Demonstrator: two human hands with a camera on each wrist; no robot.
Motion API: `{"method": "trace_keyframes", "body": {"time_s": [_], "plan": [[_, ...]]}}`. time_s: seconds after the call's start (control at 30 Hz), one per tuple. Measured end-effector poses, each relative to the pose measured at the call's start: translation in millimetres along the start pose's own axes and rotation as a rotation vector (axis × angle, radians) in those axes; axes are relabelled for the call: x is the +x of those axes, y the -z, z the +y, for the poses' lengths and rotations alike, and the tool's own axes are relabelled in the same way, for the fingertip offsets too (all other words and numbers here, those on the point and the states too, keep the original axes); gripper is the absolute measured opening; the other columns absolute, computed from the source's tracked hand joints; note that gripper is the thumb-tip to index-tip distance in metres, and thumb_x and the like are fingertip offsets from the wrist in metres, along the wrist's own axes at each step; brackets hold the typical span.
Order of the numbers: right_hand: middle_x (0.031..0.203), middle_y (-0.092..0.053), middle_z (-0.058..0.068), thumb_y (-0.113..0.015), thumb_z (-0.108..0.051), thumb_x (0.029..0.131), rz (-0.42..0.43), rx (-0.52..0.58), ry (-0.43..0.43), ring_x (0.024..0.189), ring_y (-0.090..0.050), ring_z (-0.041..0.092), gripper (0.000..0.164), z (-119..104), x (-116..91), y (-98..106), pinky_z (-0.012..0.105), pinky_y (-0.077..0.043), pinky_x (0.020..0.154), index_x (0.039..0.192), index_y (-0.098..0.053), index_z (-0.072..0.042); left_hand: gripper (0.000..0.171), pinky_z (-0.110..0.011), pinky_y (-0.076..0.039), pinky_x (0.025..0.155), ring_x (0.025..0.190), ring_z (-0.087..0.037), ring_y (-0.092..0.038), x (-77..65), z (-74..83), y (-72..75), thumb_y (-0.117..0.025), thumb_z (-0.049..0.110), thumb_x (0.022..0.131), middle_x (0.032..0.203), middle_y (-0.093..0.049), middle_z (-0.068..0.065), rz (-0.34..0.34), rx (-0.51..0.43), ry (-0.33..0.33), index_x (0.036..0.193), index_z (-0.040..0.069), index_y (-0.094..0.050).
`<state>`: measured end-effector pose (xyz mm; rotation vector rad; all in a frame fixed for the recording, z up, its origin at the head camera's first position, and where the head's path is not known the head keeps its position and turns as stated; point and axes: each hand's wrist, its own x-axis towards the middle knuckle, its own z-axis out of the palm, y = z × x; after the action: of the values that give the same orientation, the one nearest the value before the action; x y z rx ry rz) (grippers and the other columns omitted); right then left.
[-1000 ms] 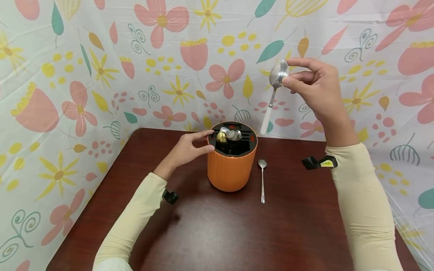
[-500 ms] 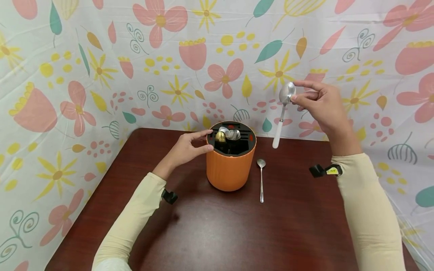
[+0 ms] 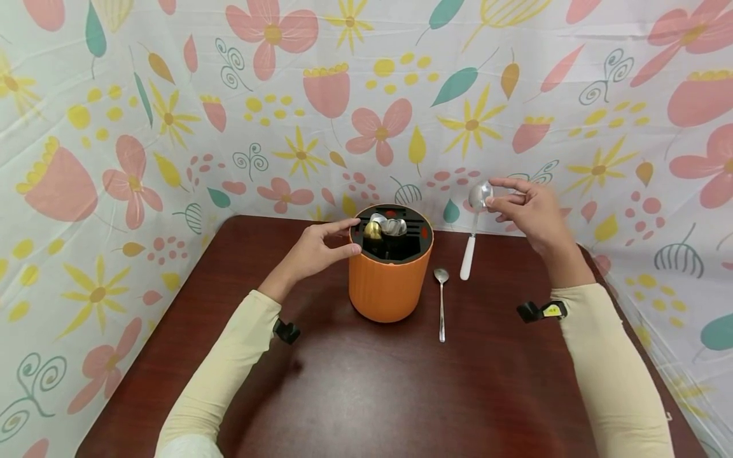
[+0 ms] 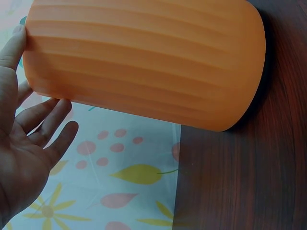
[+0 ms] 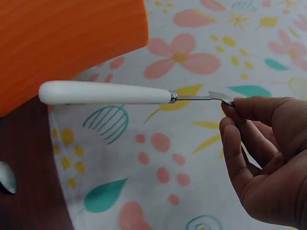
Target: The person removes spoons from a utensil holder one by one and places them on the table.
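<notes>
My right hand (image 3: 529, 213) pinches a spoon with a white handle (image 3: 468, 257) by its shiny metal bowl (image 3: 481, 196). The handle hangs downward, to the right of an orange cutlery holder (image 3: 389, 289). In the right wrist view the white handle (image 5: 108, 92) points away from my fingers toward the holder. My left hand (image 3: 321, 251) touches the holder's left side at the rim, thumb and forefinger spread, the other fingers loose against or near the wall. Inside the holder's black slotted top (image 3: 395, 254) stand a gold spoon (image 3: 373, 230) and silver spoons (image 3: 394, 227), their handles hidden.
A slim silver spoon (image 3: 442, 305) lies on the dark wooden table (image 3: 355, 394) just right of the holder, bowl toward the back. A flowered cloth (image 3: 275, 95) hangs behind the table and along its sides.
My right hand has come down with the white-handled spoon, from high before the cloth to about the holder's height. The left hand and holder have stayed put.
</notes>
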<state>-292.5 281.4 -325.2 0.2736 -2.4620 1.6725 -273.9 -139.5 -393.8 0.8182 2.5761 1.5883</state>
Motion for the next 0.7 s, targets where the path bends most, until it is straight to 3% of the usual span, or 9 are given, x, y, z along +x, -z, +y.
{"method": "trace_keyframes", "body": {"time_s": [0.2,0.43,0.7], "plan": [[0.087,-0.077,-0.013,-0.074,-0.017,0.096,-0.035,0.097,-0.075,0.080,-0.072,0.006,0.049,22.1,-4.2,-1.1,0.023,-0.058,0.067,0.141,-0.061,-0.002,0.058,-0.055,-0.049,0.101,0.128,-0.025,-0.057,1.9,0.9,0.6,-0.077,0.044,0.092,0.138,-0.064,-0.002,0.000,0.025,0.004,0.146,0.033,-0.059],[0.086,-0.078,-0.006,-0.073,-0.010,0.096,-0.073,0.192,-0.128,0.077,-0.072,0.009,0.045,50.8,-7.9,-4.4,0.024,-0.058,0.066,0.139,-0.062,-0.001,0.058,-0.049,-0.052,0.099,0.124,-0.016,-0.058,2.5,1.9,1.0,-0.077,0.045,0.091,0.135,-0.065,0.000,0.009,0.049,0.007,0.145,0.035,-0.059],[0.091,-0.076,-0.011,-0.071,-0.020,0.098,-0.182,0.111,-0.209,0.083,-0.071,0.005,0.055,80.1,-21.6,-9.4,0.024,-0.059,0.073,0.145,-0.053,0.001,0.058,-0.051,-0.052,0.099,0.129,-0.025,-0.057,0.4,-2.0,-0.4,-0.077,0.045,0.091,0.138,-0.064,0.000,0.007,0.025,0.018,0.145,0.036,-0.059]]}}
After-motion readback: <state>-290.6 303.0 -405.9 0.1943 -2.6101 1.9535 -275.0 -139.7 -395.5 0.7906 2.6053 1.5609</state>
